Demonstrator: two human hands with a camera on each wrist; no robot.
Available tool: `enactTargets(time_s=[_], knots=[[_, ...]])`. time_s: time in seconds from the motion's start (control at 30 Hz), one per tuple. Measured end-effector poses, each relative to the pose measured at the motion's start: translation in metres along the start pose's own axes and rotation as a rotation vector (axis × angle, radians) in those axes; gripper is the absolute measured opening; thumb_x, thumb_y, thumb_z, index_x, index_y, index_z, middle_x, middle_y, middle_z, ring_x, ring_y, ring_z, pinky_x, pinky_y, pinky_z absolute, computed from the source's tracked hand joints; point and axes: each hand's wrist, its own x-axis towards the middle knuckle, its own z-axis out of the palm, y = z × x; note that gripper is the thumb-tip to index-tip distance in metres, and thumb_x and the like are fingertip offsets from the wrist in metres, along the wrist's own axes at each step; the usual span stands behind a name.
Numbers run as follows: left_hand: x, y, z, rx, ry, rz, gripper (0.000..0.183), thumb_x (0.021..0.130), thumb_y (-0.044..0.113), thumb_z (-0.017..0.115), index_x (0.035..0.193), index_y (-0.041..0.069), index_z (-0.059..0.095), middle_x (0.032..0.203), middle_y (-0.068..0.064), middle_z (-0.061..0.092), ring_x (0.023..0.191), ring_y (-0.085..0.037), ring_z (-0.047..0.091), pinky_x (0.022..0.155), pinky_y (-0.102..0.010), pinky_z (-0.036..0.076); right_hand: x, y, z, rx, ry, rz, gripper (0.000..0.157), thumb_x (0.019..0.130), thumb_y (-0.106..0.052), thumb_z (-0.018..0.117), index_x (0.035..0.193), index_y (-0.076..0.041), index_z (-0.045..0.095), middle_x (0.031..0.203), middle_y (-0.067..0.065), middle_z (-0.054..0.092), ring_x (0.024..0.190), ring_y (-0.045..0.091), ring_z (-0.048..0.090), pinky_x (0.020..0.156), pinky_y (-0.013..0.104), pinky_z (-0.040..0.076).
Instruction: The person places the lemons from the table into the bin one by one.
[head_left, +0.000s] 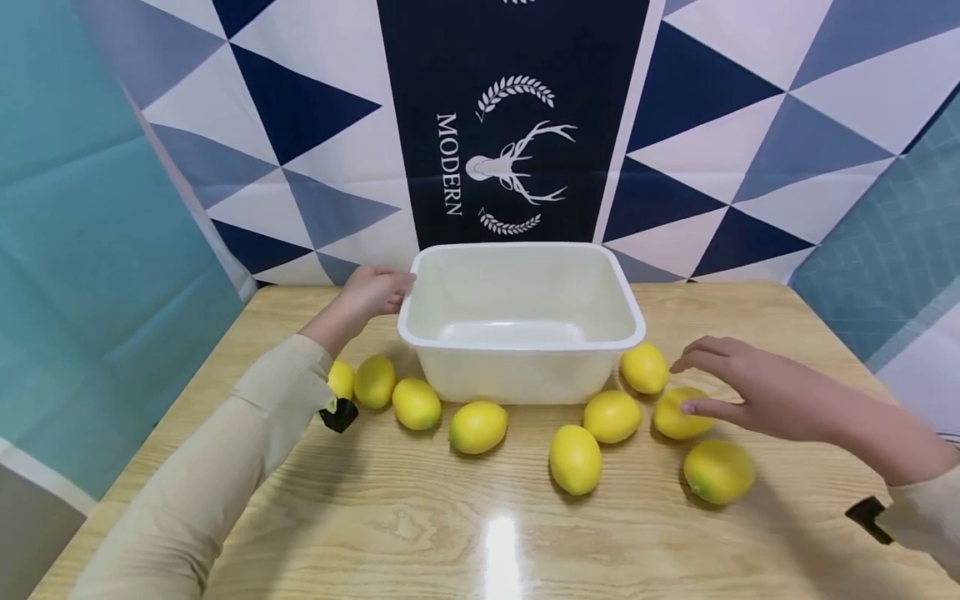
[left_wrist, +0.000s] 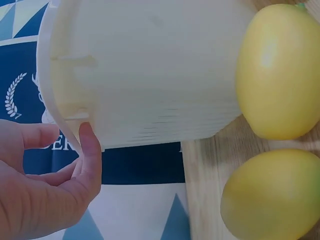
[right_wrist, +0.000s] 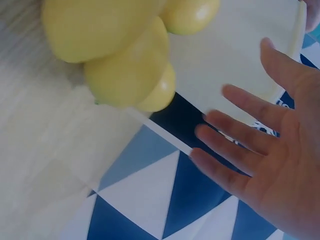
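Observation:
A white rectangular basin (head_left: 517,375) stands at the back of the table. My left hand (head_left: 367,296) holds its left rim; in the left wrist view one fingertip presses the outer wall just under the lip. My right hand (head_left: 780,392) hovers at the right, palm down, over a yellow lemon (head_left: 678,414), its fingers spread and loosely bent. In the right wrist view those fingers (right_wrist: 240,150) hold nothing. Close to the right hand lie a lemon (head_left: 645,368) against the basin's right side and another lemon (head_left: 718,472) nearer the front.
Several more lemons lie along the basin's front, among them one lemon (head_left: 478,427) at the middle and one lemon (head_left: 576,460) to its right. Two lemons sit beside the left forearm. The wooden table (head_left: 405,525) meets a patterned cloth (head_left: 330,108) behind the basin.

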Motion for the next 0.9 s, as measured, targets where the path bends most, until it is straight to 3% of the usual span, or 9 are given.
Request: enactTargets(time_s=[0.23, 0.37, 0.47, 0.63, 0.73, 0.8, 0.9], knots=[[0.006, -0.001, 0.001, -0.063, -0.037, -0.013, 0.046, 0.101, 0.024, 0.053, 0.139, -0.001, 0.049, 0.129, -0.013, 0.055, 0.098, -0.014, 0.058, 0.107, -0.033, 0.050, -0.014, -0.001, 0.015, -0.066, 0.169, -0.085, 0.053, 0.076, -0.042, 0.082, 0.120, -0.020, 0.063, 0.116, -0.005, 0.063, 0.105, 0.016, 0.062, 0.082, 0.041, 0.058], [0.007, -0.004, 0.000, -0.109, -0.032, -0.015, 0.045, 0.100, 0.020, 0.054, 0.139, -0.002, 0.049, 0.133, -0.014, 0.053, 0.098, -0.014, 0.056, 0.108, -0.032, 0.050, -0.022, 0.003, 0.020, -0.108, 0.218, -0.133, 0.066, 0.063, -0.048, 0.088, 0.119, -0.022, 0.063, 0.117, -0.007, 0.062, 0.104, 0.014, 0.059, 0.084, 0.022, 0.054], [0.008, -0.006, -0.001, -0.133, -0.040, -0.018, 0.044, 0.101, 0.019, 0.054, 0.138, -0.002, 0.050, 0.130, -0.011, 0.054, 0.097, -0.013, 0.056, 0.107, -0.030, 0.050, -0.030, 0.006, 0.025, -0.130, 0.243, -0.174, 0.072, 0.056, -0.048, 0.091, 0.118, -0.024, 0.062, 0.117, -0.010, 0.060, 0.103, 0.012, 0.059, 0.088, 0.006, 0.044], [0.009, -0.010, -0.003, -0.159, -0.079, -0.024, 0.042, 0.101, 0.019, 0.052, 0.137, -0.003, 0.050, 0.113, -0.004, 0.054, 0.091, -0.011, 0.053, 0.102, -0.026, 0.049, -0.040, 0.008, 0.035, -0.123, 0.253, -0.235, 0.070, 0.058, -0.052, 0.089, 0.118, -0.030, 0.061, 0.119, -0.012, 0.059, 0.104, 0.010, 0.057, 0.094, 0.001, 0.035], [0.009, -0.011, -0.002, -0.181, -0.106, -0.036, 0.043, 0.102, 0.019, 0.050, 0.140, -0.003, 0.047, 0.114, -0.003, 0.052, 0.096, -0.011, 0.052, 0.105, -0.026, 0.047, -0.044, 0.008, 0.039, -0.112, 0.263, -0.269, 0.064, 0.068, -0.069, 0.074, 0.118, -0.031, 0.061, 0.120, -0.013, 0.058, 0.106, 0.008, 0.055, 0.096, 0.001, 0.034], [0.009, -0.010, 0.000, -0.193, -0.115, -0.048, 0.044, 0.103, 0.019, 0.049, 0.141, -0.002, 0.045, 0.117, -0.002, 0.052, 0.100, -0.012, 0.052, 0.108, -0.026, 0.046, -0.047, 0.007, 0.041, -0.103, 0.267, -0.279, 0.062, 0.076, -0.077, 0.055, 0.117, -0.031, 0.061, 0.120, -0.014, 0.057, 0.106, 0.006, 0.054, 0.097, 0.001, 0.033], [0.009, -0.009, 0.001, -0.220, -0.124, -0.061, 0.043, 0.103, 0.018, 0.049, 0.141, -0.002, 0.046, 0.120, -0.003, 0.050, 0.104, -0.013, 0.050, 0.111, -0.027, 0.044, -0.051, 0.004, 0.042, -0.090, 0.258, -0.274, 0.062, 0.083, -0.076, 0.032, 0.117, -0.033, 0.061, 0.119, -0.018, 0.055, 0.104, 0.003, 0.054, 0.096, 0.001, 0.034]])
